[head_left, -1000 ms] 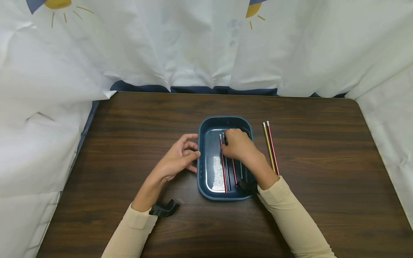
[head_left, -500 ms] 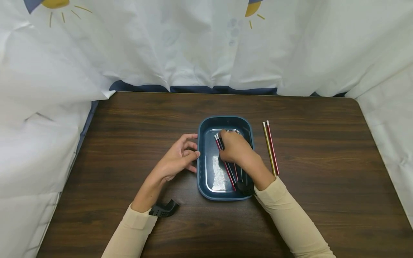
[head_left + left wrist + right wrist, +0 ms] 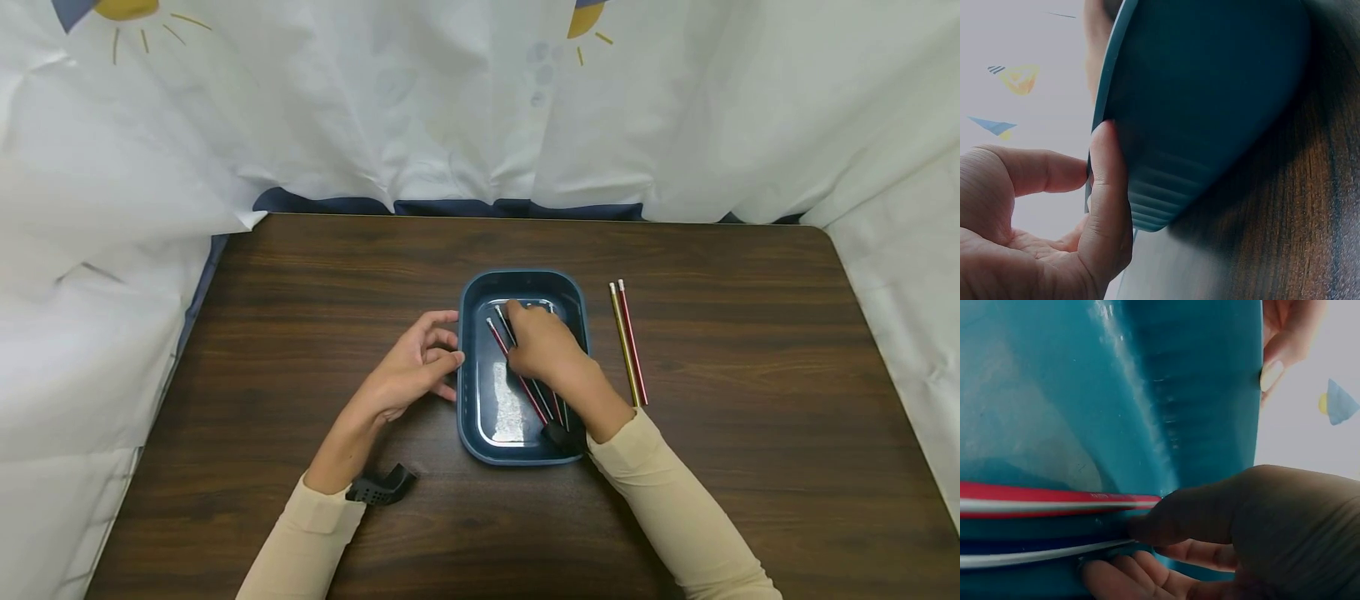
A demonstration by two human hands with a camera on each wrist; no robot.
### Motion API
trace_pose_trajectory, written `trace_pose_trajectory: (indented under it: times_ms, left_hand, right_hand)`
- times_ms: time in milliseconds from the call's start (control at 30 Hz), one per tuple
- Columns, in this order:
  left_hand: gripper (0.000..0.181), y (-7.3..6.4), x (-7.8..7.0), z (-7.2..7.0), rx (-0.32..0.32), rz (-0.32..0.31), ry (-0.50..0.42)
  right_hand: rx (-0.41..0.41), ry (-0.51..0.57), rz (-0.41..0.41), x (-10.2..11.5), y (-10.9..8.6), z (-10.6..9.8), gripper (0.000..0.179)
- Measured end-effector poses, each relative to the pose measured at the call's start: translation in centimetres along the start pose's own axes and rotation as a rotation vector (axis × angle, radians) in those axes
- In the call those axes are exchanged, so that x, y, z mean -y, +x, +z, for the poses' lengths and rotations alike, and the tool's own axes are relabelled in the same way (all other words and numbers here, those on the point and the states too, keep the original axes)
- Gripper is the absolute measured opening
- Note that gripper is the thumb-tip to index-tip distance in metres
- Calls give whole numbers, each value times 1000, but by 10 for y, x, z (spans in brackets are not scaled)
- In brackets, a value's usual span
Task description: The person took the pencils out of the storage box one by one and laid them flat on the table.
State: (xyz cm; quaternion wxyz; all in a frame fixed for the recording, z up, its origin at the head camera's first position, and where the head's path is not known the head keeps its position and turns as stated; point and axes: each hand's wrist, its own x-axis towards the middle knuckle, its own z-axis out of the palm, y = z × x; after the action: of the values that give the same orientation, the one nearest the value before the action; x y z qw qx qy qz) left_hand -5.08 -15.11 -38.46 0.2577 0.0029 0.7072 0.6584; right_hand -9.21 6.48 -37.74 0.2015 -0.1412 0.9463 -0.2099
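A dark blue-green rectangular tray sits on the table, with several striped pencils inside. My left hand pinches the tray's left rim; in the left wrist view its thumb and fingers lie on either side of the edge. My right hand reaches down into the tray, over the pencils. In the right wrist view a dark blue-and-white pencil runs in between the curled fingers and thumb. A red-and-white pencil lies alongside, ending at the thumb. Other pencils are partly hidden beneath the right hand.
Right of the tray, a gold pencil and a red pencil lie side by side on the dark wooden table. A white patterned curtain hangs behind the table and along its sides.
Inside the tray, my right hand has shifted slightly left. The far ends of the red and dark blue pencils have swung left, so they now lie slanted. My left hand stays at the rim.
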Motion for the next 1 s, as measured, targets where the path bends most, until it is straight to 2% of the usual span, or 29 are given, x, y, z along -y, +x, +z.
trace_pose_trajectory:
  times_ms: [100, 333, 633, 1000]
  left_hand:
    - [66, 0, 0, 0, 1, 1, -1]
    - [65, -1, -1, 0, 0, 5, 8]
    - [66, 0, -1, 0, -2, 0, 11]
    - [66, -1, -1, 0, -3, -5, 13]
  right_hand:
    - [0, 7, -3, 0, 0, 0, 64]
    - [21, 40, 7, 0, 1, -1, 74]
    - [3, 61, 3, -2, 1, -2, 66]
    - [-31, 183, -33, -7, -5, -16, 59]
